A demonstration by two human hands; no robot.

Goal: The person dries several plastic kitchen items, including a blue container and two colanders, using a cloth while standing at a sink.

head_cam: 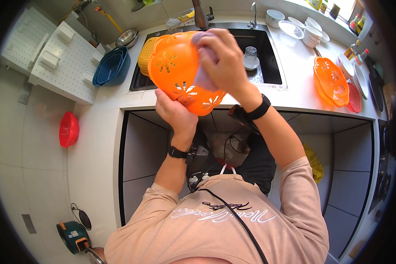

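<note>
An orange plastic basket (178,74) with flower-shaped cut-outs is held tilted above the near edge of the black sink (271,62). My left hand (176,110) grips its lower rim. With my right hand (222,59) I press a greyish-purple cloth (206,71) against the basket's surface; part of the cloth is bunched under my fingers. Behind the basket, a yellow perforated basket (147,56) shows at the sink's left side. In the sink's right part stand a clear glass (250,52) and a small white bowl (251,63).
Nested blue basins (110,67) and metal bowls (127,38) stand left of the sink; a red basket (69,129) lies on the left counter. To the right are another orange basket (331,82), stacked white bowls (312,38) and bottles (352,49). A dark faucet (200,15) rises behind.
</note>
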